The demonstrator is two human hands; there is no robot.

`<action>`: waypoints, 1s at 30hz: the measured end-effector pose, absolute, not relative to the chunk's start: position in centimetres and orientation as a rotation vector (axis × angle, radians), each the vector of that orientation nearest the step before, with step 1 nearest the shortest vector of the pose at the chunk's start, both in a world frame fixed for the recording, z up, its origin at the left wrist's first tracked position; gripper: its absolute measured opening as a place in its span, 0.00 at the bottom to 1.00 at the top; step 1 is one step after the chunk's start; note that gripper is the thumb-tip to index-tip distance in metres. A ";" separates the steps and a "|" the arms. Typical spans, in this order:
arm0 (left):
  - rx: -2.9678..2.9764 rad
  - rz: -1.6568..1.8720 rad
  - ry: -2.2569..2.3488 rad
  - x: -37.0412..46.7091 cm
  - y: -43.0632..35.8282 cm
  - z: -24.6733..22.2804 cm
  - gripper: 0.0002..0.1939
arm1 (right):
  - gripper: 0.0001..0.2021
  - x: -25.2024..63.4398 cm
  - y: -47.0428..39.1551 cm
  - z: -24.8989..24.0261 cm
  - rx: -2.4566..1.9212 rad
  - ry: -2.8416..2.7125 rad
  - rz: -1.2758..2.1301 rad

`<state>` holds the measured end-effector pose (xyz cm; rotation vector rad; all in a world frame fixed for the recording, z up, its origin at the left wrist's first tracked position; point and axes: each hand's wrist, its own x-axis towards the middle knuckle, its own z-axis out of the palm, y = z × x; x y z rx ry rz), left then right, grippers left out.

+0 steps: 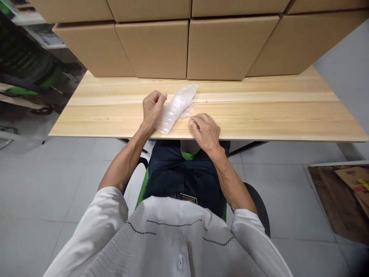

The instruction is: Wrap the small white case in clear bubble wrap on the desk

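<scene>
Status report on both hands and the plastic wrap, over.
Left hand, right hand curled either side of plastic wrap, contact unclear. Wrap aslant on table. Cardboard boxes stacked beyond.

Eight cardboard boxes (pixel 152 50) show, four in each of two rows. One tabletop (pixel 259 111) and one bubble-wrap bundle (pixel 179 104) are in view. One left hand (pixel 153 109) and one right hand (pixel 206 131) make two, and one belt buckle (pixel 188 198) shows.

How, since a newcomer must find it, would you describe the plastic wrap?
Find the pale wooden table with brown cardboard boxes stacked along its far edge. Between the person's left hand and right hand, a long plastic wrap slants away rightward. Its shiny, crinkled, whitish surface sets it apart from the table and boxes.
</scene>
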<state>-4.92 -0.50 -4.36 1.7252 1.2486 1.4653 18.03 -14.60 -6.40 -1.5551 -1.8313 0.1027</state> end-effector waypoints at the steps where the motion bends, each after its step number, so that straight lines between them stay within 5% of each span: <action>1: 1.768 1.451 1.265 -5.0 -0.5 -4.5 0.28 | 0.19 17.9 -14.5 -6.1 -1.541 -1.886 0.110; 10: 2.001 1.257 1.309 -5.1 -0.9 -4.8 0.08 | 0.21 15.2 -13.9 -3.4 -1.598 -2.231 0.163; 30: 2.173 1.041 1.240 -5.8 -0.9 -4.3 0.14 | 0.27 13.7 -13.9 -4.0 -1.428 -2.361 0.188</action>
